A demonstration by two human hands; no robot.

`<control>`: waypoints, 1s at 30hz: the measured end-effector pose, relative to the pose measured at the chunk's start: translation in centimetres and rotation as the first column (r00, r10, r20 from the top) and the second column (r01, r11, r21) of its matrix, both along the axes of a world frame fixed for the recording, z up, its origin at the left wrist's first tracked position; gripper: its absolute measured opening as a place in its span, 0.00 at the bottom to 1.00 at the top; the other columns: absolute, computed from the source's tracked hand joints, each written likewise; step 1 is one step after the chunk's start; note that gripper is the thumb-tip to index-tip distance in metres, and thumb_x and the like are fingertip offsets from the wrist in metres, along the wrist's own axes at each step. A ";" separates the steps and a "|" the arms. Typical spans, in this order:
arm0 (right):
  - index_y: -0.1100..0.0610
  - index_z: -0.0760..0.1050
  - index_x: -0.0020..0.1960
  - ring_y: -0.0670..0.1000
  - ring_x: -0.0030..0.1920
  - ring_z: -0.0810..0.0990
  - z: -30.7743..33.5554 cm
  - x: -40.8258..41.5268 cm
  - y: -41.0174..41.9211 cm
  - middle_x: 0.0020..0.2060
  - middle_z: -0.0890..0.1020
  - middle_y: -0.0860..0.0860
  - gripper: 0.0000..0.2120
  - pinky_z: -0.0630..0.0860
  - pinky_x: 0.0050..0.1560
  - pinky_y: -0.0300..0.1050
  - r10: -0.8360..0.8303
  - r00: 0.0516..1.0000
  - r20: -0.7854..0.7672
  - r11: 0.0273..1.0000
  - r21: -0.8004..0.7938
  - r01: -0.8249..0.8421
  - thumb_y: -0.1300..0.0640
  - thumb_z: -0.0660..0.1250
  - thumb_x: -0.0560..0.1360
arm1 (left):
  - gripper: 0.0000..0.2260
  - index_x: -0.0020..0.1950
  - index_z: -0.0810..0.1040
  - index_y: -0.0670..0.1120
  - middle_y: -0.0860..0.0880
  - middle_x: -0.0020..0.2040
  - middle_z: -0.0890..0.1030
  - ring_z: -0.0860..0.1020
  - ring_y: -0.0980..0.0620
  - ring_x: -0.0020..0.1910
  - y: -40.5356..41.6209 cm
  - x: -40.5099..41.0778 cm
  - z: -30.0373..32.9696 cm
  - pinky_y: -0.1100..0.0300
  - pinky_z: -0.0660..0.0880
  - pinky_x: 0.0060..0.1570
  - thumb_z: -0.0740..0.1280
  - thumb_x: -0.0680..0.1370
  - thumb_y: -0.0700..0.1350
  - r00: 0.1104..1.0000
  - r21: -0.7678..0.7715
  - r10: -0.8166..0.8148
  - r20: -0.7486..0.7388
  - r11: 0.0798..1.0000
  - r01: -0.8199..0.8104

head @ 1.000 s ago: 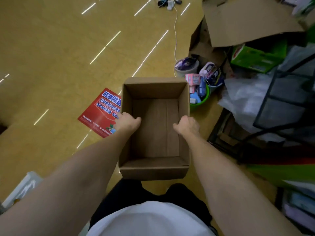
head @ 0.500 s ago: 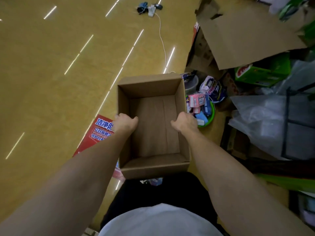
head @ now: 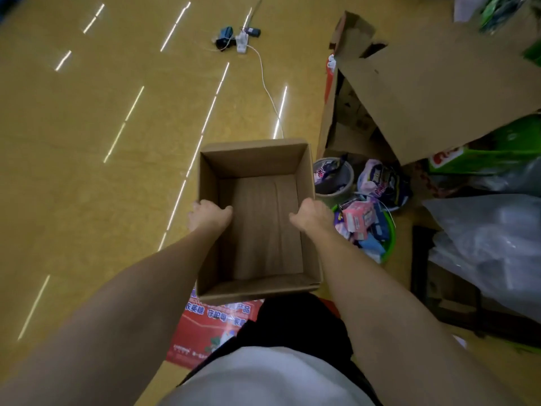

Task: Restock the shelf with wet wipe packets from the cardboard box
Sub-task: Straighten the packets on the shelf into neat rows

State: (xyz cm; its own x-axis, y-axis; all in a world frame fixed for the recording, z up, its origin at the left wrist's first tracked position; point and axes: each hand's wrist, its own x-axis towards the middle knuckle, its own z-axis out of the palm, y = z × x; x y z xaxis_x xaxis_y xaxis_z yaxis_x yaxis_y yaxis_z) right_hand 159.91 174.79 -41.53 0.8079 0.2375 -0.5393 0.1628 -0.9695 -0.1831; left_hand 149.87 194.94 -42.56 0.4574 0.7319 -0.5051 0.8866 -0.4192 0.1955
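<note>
the left hand (head: 208, 215) grips the cardboard box's (head: 257, 159) left wall, fingers curled over its rim. the right hand (head: 312, 215) grips the right wall likewise. the box is held above the floor (head: 87, 142).

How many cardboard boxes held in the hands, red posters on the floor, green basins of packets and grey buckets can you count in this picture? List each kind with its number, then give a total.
Cardboard box, empty, gripped by the left hand and right hand: 1
Red poster: 1
Green basin: 1
Grey bucket: 1
Total: 4
</note>
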 end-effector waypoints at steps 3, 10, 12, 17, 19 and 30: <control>0.58 0.77 0.57 0.57 0.54 0.80 -0.3 5.1 3.7 0.52 0.81 0.56 0.21 0.71 0.44 0.45 -0.030 0.999 -0.024 0.999 0.023 0.031 0.41 0.67 0.77 | 0.33 0.73 0.64 0.37 0.39 0.76 0.61 0.67 0.36 0.70 3.8 5.3 0.1 0.44 0.67 0.68 0.63 0.77 0.58 1.000 0.008 -0.008 -0.014 1.000 0.008; 0.59 0.77 0.56 0.54 0.47 0.76 -0.7 14.1 9.1 0.42 0.73 0.53 0.19 0.71 0.43 0.46 -0.112 0.993 -0.047 0.993 0.029 0.113 0.42 0.66 0.78 | 0.33 0.74 0.63 0.38 0.39 0.76 0.60 0.67 0.36 0.70 9.9 15.7 -0.3 0.42 0.70 0.66 0.64 0.77 0.58 0.997 0.012 -0.070 -0.038 0.997 0.071; 0.59 0.76 0.55 0.52 0.43 0.74 -1.4 16.0 10.0 0.38 0.71 0.52 0.19 0.70 0.40 0.45 -0.151 0.986 -0.066 0.988 0.024 0.153 0.42 0.65 0.79 | 0.34 0.75 0.62 0.38 0.39 0.76 0.59 0.67 0.36 0.70 11.2 18.4 -1.1 0.42 0.69 0.66 0.63 0.77 0.58 0.994 0.000 -0.097 -0.050 0.995 0.097; 0.58 0.75 0.55 0.53 0.43 0.77 -4.5 19.7 12.6 0.40 0.72 0.52 0.20 0.75 0.41 0.46 -0.270 0.958 -0.096 0.962 0.005 0.272 0.41 0.66 0.78 | 0.34 0.76 0.60 0.38 0.39 0.77 0.58 0.65 0.36 0.71 14.1 24.2 -4.1 0.42 0.69 0.67 0.64 0.78 0.57 0.980 -0.028 -0.178 -0.089 0.984 0.176; 0.58 0.75 0.57 0.55 0.49 0.79 -6.2 21.0 13.8 0.48 0.77 0.55 0.21 0.77 0.46 0.48 -0.318 0.941 -0.118 0.948 -0.014 0.319 0.40 0.65 0.77 | 0.33 0.76 0.60 0.38 0.39 0.76 0.59 0.65 0.36 0.71 15.3 26.3 -5.5 0.42 0.69 0.67 0.64 0.78 0.57 0.969 -0.036 -0.223 -0.105 0.975 0.220; 0.59 0.68 0.69 0.60 0.61 0.76 -22.0 26.3 20.0 0.63 0.73 0.60 0.27 0.71 0.47 0.49 -0.576 0.778 -0.249 0.812 -0.067 0.580 0.42 0.65 0.78 | 0.30 0.70 0.66 0.37 0.40 0.69 0.65 0.70 0.35 0.65 22.0 36.2 -20.5 0.40 0.70 0.64 0.64 0.76 0.55 0.909 -0.114 -0.372 -0.187 0.928 0.356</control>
State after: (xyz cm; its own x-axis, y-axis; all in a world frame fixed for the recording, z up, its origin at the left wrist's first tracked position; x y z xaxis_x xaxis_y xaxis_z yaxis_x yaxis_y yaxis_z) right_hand 186.22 194.79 -63.48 0.6363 -0.2231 -0.7385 -0.4797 -0.8641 -0.1522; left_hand 186.03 216.96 -63.04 0.5674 0.4903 -0.6616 0.6994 -0.7110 0.0729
